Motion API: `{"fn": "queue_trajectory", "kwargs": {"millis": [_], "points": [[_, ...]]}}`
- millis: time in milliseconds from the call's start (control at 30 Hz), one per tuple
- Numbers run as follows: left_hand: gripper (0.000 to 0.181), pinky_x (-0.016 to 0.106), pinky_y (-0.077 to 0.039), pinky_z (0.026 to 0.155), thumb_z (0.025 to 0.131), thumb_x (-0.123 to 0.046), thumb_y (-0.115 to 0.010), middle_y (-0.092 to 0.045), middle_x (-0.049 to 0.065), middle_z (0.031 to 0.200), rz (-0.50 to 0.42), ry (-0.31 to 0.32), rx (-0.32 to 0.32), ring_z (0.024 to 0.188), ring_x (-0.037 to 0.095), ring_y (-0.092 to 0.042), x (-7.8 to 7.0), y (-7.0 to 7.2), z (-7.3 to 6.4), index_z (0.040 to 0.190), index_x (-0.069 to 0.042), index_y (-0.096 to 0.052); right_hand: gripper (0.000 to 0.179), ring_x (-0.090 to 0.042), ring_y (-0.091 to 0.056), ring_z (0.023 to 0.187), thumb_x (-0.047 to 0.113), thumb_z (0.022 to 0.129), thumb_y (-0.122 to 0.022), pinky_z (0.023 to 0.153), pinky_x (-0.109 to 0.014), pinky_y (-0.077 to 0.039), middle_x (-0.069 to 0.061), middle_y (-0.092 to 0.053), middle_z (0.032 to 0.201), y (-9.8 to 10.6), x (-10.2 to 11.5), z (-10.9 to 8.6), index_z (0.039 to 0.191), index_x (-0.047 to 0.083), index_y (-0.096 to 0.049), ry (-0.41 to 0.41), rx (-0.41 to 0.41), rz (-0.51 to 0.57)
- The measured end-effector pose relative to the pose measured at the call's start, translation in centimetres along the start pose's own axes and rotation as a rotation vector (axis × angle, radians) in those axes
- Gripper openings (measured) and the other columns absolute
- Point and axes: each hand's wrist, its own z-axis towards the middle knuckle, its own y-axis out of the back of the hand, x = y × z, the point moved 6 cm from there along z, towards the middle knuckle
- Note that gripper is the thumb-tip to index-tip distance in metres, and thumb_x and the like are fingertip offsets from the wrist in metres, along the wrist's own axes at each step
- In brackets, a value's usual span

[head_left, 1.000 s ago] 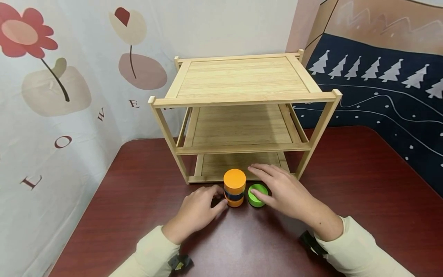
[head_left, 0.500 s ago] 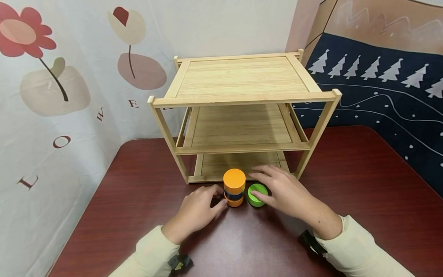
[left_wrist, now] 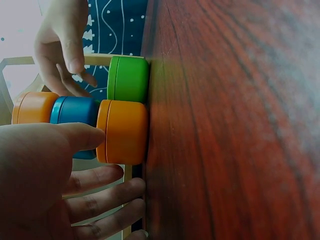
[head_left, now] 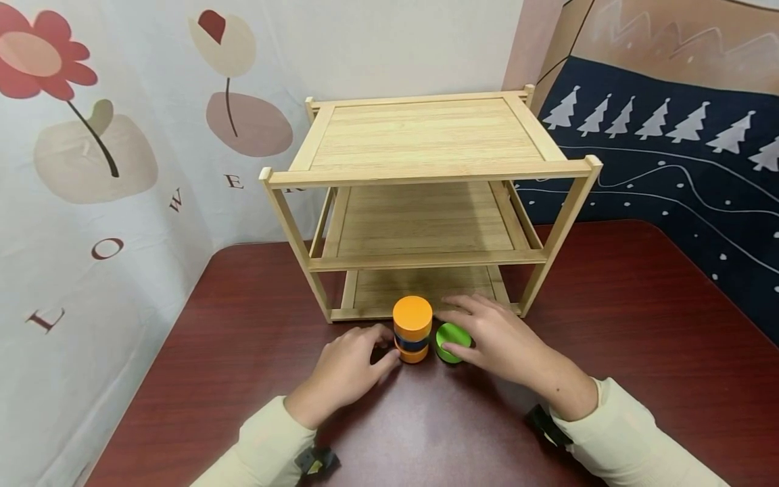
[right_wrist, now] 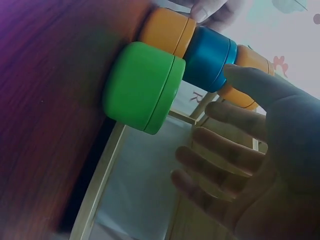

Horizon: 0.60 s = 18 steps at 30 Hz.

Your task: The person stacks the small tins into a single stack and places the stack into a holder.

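A stack of small round lidded tins stands upright on the table: a lower orange tin, a blue tin in the middle and an upper orange tin. Just right of the stack, a green tin sits on the tabletop. My left hand is at the stack's left side, thumb at the lower orange tin and fingers loosely extended. Over the green tin hovers my right hand, fingers spread and relaxed; the right wrist view shows a gap between them and that tin.
Directly behind the tins is a three-tier wooden shelf, its front bottom rail close to the stack. A dark red table extends to both sides. Printed cloths hang behind and at the left.
My right hand has sunk slightly, its thumb lower beside the green tin. The left hand and the stack look unmoved.
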Motion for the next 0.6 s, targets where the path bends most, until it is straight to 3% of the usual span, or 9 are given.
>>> {"fn": "queue_trajectory", "kwargs": {"millis": [600], "points": [[0.026,0.048,-0.055,0.073,0.092,-0.045,-0.067,-0.073,-0.007,0.102,-0.001,0.001,0.008,0.098,0.019,-0.068,0.0,0.0,0.1,0.11,-0.025,-0.069,0.042,-0.03,-0.065,0.114,0.033,0.083,-0.082,0.096,-0.05,-0.052,-0.013,-0.067,0.125,-1.2,-0.2,-0.2,0.119,0.013,-0.073,0.027,0.065,-0.031]]}}
